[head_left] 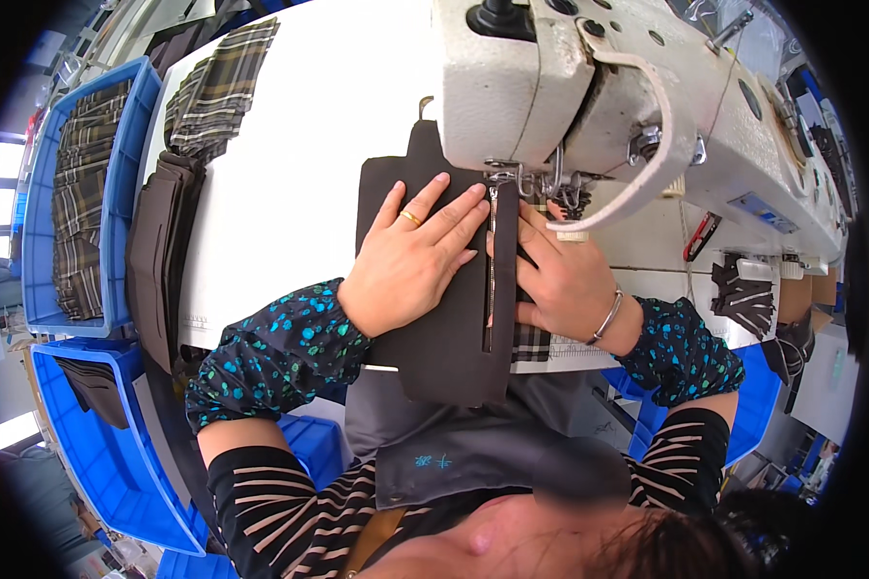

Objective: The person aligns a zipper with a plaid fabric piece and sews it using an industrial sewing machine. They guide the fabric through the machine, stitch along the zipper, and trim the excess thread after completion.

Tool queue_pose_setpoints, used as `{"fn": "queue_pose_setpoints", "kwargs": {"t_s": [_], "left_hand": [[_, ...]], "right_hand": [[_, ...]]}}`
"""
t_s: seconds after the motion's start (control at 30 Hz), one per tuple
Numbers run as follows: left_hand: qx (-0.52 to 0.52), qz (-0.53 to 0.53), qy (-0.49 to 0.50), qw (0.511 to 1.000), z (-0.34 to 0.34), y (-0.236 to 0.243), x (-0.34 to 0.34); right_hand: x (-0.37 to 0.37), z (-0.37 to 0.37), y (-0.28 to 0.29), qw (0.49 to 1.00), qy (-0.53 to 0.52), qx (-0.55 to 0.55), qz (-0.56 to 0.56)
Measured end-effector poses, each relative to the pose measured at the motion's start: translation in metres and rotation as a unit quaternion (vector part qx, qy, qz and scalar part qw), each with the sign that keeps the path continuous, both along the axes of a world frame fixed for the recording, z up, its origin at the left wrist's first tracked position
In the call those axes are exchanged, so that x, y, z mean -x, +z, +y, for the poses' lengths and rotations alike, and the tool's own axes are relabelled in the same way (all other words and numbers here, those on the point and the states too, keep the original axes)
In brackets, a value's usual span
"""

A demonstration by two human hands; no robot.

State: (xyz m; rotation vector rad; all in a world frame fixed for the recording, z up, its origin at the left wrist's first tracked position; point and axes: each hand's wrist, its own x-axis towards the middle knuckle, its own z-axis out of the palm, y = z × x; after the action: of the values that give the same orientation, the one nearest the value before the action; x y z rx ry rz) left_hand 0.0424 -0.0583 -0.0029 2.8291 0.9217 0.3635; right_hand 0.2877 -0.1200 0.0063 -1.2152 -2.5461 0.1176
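Observation:
My left hand lies with fingers spread on a dark brown fabric piece under the sewing machine. A zipper runs lengthwise along this piece, beside a dark strip, its upper end at the presser foot. My right hand grips the piece at the right of the zipper; some fingertips and the thumb's tip are hidden under the strip. Plaid fabric shows beneath that hand.
The white table holds stacked plaid pieces, dark pieces, a red-and-black tool and small dark strips. Blue crates stand left, one with plaid fabric, another with dark pieces; more lie below the table.

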Motion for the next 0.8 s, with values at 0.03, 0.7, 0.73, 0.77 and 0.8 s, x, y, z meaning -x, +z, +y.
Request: {"fn": "queue_pose_setpoints", "kwargs": {"t_s": [0.03, 0.7, 0.73, 0.77, 0.8], "left_hand": [[-0.002, 0.0, -0.001, 1.0, 0.0002, 0.0004, 0.0001], [-0.011, 0.01, -0.027, 1.0, 0.0065, 0.0096, -0.0039], [-0.013, 0.01, -0.027, 1.0, 0.0077, 0.0102, -0.0053], [-0.016, 0.007, -0.027, 0.999, 0.008, 0.0097, -0.0066], [-0.02, 0.003, -0.027, 0.999, 0.008, 0.0092, -0.0082]], "right_hand": [[0.0002, 0.0001, 0.0002, 1.0, 0.0, 0.004, 0.0], [-0.0001, -0.0005, -0.005, 1.0, -0.003, -0.008, 0.004], [-0.0005, -0.0005, -0.0043, 1.0, -0.001, -0.005, -0.003], [-0.0003, -0.0006, -0.0037, 1.0, -0.002, -0.008, -0.006], [0.0, -0.0008, -0.0031, 1.0, -0.002, -0.012, -0.008]]}}
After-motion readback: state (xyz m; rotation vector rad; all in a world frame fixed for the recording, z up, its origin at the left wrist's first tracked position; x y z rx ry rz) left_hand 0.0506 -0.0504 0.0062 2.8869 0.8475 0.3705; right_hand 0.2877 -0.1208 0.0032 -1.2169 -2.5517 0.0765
